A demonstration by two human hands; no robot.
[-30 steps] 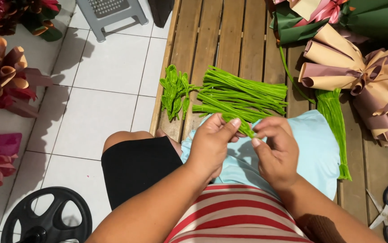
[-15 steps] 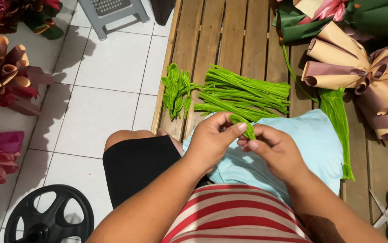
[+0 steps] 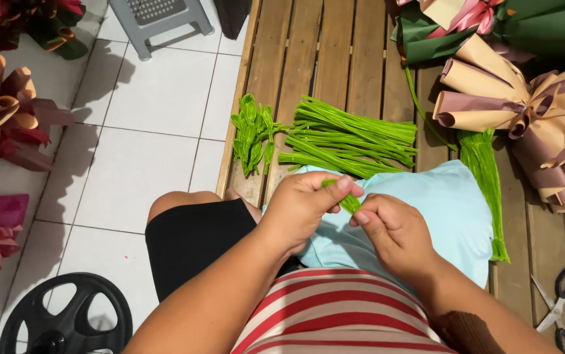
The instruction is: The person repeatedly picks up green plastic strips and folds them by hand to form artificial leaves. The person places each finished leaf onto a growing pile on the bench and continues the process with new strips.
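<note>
- Pinching a green strip (image 3: 347,198) over the pale blue cushion (image 3: 453,216): left hand (image 3: 305,208) and right hand (image 3: 390,229) both grasp it; short, even finger grips should keep it from slipping.
- Beyond the cushion: straight green strips (image 3: 354,137), shaped green pieces (image 3: 253,134).
- Right of it: paper-wrapped bouquets (image 3: 525,105), scissors (image 3: 561,301); nothing obstructs.

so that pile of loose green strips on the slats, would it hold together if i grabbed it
Probably not. The green strips lie loose and untied, so some would likely slip out. They look thin and light, likely floppy: the one pinched between left hand and right hand bends.
</note>
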